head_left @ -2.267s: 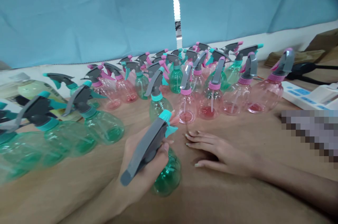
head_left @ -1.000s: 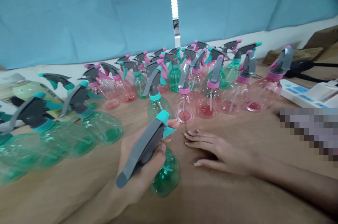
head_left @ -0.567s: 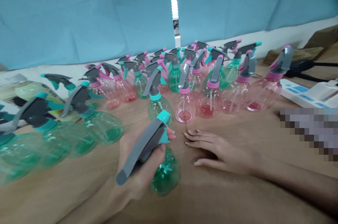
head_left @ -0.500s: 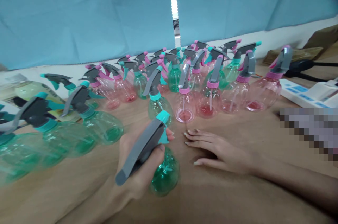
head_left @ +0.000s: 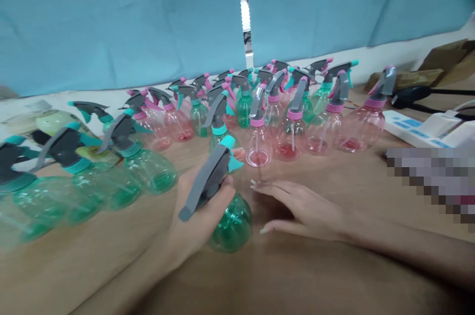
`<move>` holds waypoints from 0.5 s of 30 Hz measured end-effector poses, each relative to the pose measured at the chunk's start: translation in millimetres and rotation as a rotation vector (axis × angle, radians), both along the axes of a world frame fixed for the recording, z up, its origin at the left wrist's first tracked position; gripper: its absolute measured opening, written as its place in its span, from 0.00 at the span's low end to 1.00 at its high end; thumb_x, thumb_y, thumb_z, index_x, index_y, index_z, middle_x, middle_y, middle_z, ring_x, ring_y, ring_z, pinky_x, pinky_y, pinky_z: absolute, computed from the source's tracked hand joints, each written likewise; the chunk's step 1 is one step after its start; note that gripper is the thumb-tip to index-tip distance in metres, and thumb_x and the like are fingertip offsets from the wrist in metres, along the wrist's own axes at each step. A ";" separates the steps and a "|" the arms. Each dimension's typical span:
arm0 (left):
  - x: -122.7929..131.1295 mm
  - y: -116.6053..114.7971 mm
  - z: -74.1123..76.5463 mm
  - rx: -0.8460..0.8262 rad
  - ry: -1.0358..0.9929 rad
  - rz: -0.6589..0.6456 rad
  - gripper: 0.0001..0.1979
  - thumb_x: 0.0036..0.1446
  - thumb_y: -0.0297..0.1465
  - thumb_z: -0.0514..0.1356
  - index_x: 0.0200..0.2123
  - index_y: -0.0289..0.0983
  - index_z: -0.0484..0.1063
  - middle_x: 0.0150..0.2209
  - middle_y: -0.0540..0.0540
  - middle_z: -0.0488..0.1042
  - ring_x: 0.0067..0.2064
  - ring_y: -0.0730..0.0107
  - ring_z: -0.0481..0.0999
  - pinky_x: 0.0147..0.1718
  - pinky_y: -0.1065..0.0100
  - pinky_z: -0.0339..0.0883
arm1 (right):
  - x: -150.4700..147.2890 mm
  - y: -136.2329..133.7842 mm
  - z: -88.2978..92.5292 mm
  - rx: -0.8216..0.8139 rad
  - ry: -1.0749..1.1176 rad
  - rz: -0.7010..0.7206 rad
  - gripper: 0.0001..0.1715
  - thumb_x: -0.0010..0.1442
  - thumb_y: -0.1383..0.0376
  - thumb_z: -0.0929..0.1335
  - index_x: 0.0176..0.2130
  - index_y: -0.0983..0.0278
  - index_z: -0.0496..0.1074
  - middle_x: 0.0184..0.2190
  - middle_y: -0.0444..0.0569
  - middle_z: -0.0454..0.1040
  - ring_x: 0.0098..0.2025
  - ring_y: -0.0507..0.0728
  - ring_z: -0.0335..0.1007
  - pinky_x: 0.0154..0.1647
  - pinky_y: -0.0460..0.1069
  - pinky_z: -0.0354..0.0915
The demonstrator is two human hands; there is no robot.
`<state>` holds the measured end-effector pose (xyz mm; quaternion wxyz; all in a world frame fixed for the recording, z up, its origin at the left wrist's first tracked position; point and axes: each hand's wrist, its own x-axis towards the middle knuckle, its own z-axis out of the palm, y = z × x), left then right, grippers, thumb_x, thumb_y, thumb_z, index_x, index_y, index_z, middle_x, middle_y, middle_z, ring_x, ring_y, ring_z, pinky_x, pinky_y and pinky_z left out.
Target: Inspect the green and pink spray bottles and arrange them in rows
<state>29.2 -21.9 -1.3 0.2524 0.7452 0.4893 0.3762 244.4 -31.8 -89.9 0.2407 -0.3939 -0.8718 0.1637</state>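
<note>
My left hand (head_left: 202, 206) is wrapped round the neck of a green spray bottle (head_left: 233, 226), just below its grey and turquoise trigger head. The bottle is near upright in front of me, its neck hidden by my fingers. To its right, my right hand (head_left: 297, 206) rests palm down by the table top, fingers stretched out and thumb apart, holding nothing. Behind the held bottle stands another green spray bottle (head_left: 218, 130), partly covered. A pink spray bottle (head_left: 259, 144) stands just beyond my right fingertips.
Several green bottles (head_left: 150, 169) line the left side. More pink bottles (head_left: 291, 137) stand in a row toward the right, with others packed behind. A white power strip (head_left: 408, 129) with plugs lies at the right, near a pixelated patch. A blue cloth (head_left: 129, 18) hangs at the back.
My left hand and the green bottle have shifted slightly away from me, and the trigger head sits a little higher in view. My right hand has moved slightly left, toward the bottle.
</note>
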 end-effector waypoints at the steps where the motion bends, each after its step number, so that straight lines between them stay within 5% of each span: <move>1: 0.2 0.0 -1.1 0.018 0.011 0.005 0.05 0.55 0.31 0.57 0.33 0.42 0.73 0.22 0.54 0.69 0.24 0.67 0.70 0.24 0.68 0.65 | -7.1 -2.8 6.1 0.003 0.019 -0.018 0.42 0.58 0.43 0.67 0.62 0.65 0.60 0.59 0.59 0.68 0.60 0.66 0.65 0.58 0.61 0.63; 6: -3.7 0.1 -3.9 0.057 -0.014 -0.051 0.09 0.60 0.38 0.58 0.40 0.40 0.73 0.33 0.51 0.76 0.36 0.65 0.75 0.37 0.66 0.70 | -54.7 -11.0 33.1 0.054 0.145 -0.050 0.51 0.51 0.41 0.71 0.62 0.65 0.56 0.57 0.61 0.69 0.58 0.68 0.66 0.55 0.61 0.65; 10: -16.8 1.4 -1.1 0.053 -0.029 -0.115 0.25 0.58 0.43 0.61 0.56 0.43 0.66 0.43 0.48 0.78 0.42 0.61 0.78 0.43 0.61 0.71 | -88.0 -9.7 40.1 0.138 0.149 -0.129 0.43 0.52 0.44 0.71 0.56 0.68 0.62 0.52 0.61 0.72 0.55 0.68 0.68 0.52 0.60 0.67; 15: -63.0 4.7 -20.0 0.099 -0.069 -0.026 0.35 0.56 0.45 0.61 0.64 0.43 0.55 0.62 0.41 0.65 0.61 0.52 0.66 0.58 0.49 0.62 | -110.1 0.5 46.7 0.114 0.155 -0.189 0.43 0.51 0.48 0.74 0.56 0.67 0.60 0.50 0.61 0.72 0.52 0.69 0.71 0.47 0.61 0.68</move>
